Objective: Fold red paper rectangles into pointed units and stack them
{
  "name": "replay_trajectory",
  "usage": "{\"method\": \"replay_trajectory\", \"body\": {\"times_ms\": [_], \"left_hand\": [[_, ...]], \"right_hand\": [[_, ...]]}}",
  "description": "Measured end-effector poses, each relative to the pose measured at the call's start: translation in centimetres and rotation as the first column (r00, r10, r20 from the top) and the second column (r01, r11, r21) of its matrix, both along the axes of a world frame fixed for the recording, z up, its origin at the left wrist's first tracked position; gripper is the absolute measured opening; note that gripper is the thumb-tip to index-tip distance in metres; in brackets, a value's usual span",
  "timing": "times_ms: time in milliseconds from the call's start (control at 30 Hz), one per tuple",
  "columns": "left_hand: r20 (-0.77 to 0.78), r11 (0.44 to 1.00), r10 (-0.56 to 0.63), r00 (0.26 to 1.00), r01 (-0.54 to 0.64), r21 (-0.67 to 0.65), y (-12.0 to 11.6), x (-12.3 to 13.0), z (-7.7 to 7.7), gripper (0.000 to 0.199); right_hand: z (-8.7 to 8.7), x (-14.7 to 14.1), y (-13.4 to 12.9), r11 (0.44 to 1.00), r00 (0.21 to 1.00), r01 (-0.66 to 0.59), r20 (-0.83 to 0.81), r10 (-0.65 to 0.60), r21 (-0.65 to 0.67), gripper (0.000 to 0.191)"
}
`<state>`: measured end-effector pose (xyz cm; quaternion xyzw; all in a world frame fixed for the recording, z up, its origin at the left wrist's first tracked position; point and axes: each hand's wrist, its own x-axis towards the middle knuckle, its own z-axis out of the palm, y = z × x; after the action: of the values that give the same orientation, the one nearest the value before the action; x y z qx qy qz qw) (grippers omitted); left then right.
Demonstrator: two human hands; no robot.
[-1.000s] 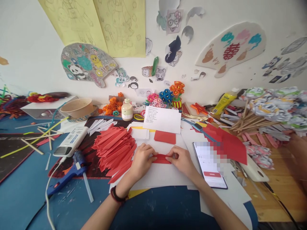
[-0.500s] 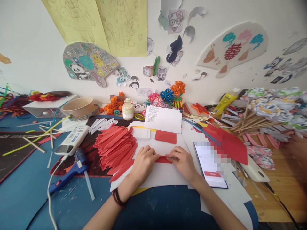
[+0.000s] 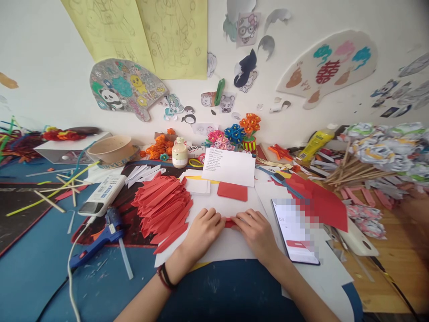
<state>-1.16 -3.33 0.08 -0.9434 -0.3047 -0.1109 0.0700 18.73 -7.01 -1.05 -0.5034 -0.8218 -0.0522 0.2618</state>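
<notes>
Between my two hands lies a narrow red paper strip (image 3: pixel 229 222), on white paper sheets (image 3: pixel 225 249). My left hand (image 3: pixel 205 231) pinches its left end, fingers closed and curled over it. At the right end, my right hand (image 3: pixel 257 233) presses and grips the strip with thumb and fingers together. Much of the strip is hidden beneath the fingers. Just beyond my hands lie a flat red paper rectangle (image 3: pixel 232 192) and a small white paper stack (image 3: pixel 197 186). A large pile of folded red paper pieces (image 3: pixel 162 205) sits to the left of my left hand.
A phone (image 3: pixel 293 232) lies right of my right hand, near red sheets (image 3: pixel 321 201). On the left are a blue glue gun (image 3: pixel 112 232) and a white power strip (image 3: pixel 102 197). A handwritten card (image 3: pixel 228 167) and glue bottle (image 3: pixel 179 153) stand behind. A blurred hand (image 3: pixel 417 205) shows far right.
Both hands have stayed on the red strip, with fingers drawn slightly closer together and lower. Less of the strip shows between them. The whole view has shifted slightly.
</notes>
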Motion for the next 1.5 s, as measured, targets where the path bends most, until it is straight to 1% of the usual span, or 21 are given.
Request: {"method": "replay_trajectory", "body": {"times_ms": [200, 400, 667, 767, 1033, 1167, 1300, 1400, 1500], "left_hand": [[-0.014, 0.999, -0.014, 1.000, 0.015, 0.031, -0.3, 0.0, 0.1, 0.021], [-0.040, 0.998, -0.010, 0.999, 0.012, 0.065, -0.4, -0.1, 0.1, 0.021], [-0.062, 0.982, -0.021, 0.998, 0.033, 0.185, -0.6, 0.1, -0.2, 0.018], [-0.059, 0.978, 0.000, 0.998, 0.012, 0.209, -1.0, 0.3, -0.2, 0.016], [-0.093, 0.988, 0.107, 0.990, -0.096, 0.117, -1.7, 0.4, 0.3, 0.016], [-0.100, 0.987, 0.144, 0.985, -0.136, 0.089, -1.8, 0.5, 0.3, 0.018], [-0.076, 0.984, 0.167, 0.983, -0.162, 0.074, -1.9, 0.8, 0.3, 0.020], [-0.064, 0.986, 0.165, 0.984, -0.164, 0.023, -1.6, 1.0, 0.8, 0.020], [-0.052, 0.984, 0.150, 0.987, -0.154, -0.087, -1.1, 0.8, 1.7, 0.015]], "right_hand": [[-0.3, -0.3, -0.1, 0.999, 0.998, -0.004, 0.066, 0.001, 0.042, 0.025], [-0.6, -0.3, -0.1, 0.997, 0.995, -0.005, 0.103, -0.003, 0.079, 0.025], [-1.0, -0.6, 0.0, 0.989, 0.997, -0.007, 0.077, -0.004, 0.148, 0.021], [-1.0, -0.6, -0.1, 0.991, 0.997, 0.021, 0.073, -0.031, 0.135, 0.021], [-1.0, -0.9, -0.9, 0.984, 0.983, 0.174, 0.051, -0.176, 0.045, 0.018], [-1.0, -1.2, -1.5, 0.972, 0.969, 0.228, 0.086, -0.232, 0.059, 0.018], [-1.2, -1.6, -1.9, 0.958, 0.948, 0.274, 0.145, -0.283, 0.080, 0.022], [-1.2, -1.9, -2.0, 0.963, 0.938, 0.252, 0.221, -0.267, 0.096, 0.026], [-0.8, -1.8, -1.7, 0.979, 0.939, 0.195, 0.277, -0.204, 0.057, 0.028]]}}
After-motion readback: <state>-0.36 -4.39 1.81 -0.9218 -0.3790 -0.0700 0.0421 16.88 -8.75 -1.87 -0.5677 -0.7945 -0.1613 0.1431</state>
